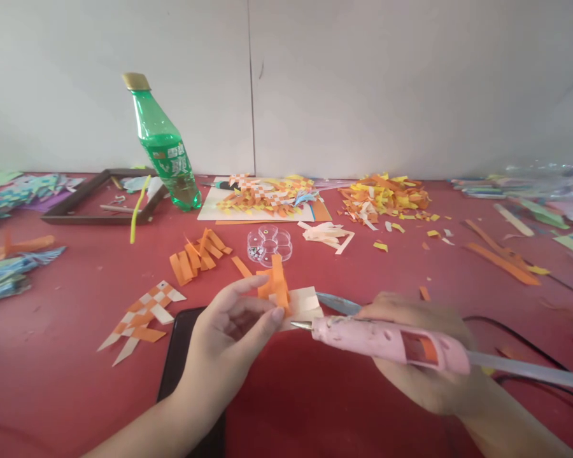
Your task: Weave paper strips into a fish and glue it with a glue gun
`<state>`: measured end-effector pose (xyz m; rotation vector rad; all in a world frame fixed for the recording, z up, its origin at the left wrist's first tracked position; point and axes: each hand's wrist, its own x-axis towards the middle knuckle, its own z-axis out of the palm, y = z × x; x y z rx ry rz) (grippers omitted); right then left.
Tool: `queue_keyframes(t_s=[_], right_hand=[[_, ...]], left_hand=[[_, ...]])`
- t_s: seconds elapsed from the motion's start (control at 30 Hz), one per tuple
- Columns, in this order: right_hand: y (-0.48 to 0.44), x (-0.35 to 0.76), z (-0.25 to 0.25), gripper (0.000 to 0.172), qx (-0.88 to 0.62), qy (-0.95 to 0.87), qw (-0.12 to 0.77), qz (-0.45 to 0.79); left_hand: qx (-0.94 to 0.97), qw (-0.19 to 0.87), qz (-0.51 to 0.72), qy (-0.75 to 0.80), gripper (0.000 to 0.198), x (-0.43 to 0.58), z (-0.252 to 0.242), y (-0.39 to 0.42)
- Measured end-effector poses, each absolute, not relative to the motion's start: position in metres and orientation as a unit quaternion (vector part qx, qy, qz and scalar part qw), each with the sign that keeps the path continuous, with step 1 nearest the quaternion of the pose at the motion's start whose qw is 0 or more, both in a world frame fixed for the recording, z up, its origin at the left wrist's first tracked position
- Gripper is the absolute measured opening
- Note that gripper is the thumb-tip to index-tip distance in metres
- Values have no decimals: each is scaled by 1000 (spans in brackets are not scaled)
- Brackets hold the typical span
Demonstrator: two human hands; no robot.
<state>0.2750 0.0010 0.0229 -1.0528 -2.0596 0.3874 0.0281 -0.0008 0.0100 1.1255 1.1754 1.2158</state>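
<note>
Red table (pixel 62 356). My left hand (pixel 236 324) pinches orange paper (pixel 279 277), 12 o'clock from me; right hand (pixel 420 385) wraps the glue gun (pixel 358 337), nozzle (pixel 302 325) at the paper's 5 o'clock. Risk: tip's near my thumb (pixel 270 323); a slip could burn it.

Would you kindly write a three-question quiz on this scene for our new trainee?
1. Which hand holds the pink glue gun?
2. True or false: seen from the camera, the green bottle is left of the clear flower-shaped tray.
3. What colour is the paper strip that the left hand holds: (a) blue, (b) orange, (c) green?

Key:
1. The right hand.
2. True.
3. (b).
</note>
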Motion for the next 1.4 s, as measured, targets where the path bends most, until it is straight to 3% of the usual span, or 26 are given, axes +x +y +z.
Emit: queue_keyframes(t_s=[0.17,0.53,1.4], right_hand=[[3,271,27,22,-365,-852,365,85],[3,268,26,18,-340,-873,350,9],[1,270,24,23,-379,-869,316,16]], left_hand=[[490,492,510,507,29,30,10,-2],[532,465,500,500,27,29,7,0],[572,402,504,507,21,29,5,-4]])
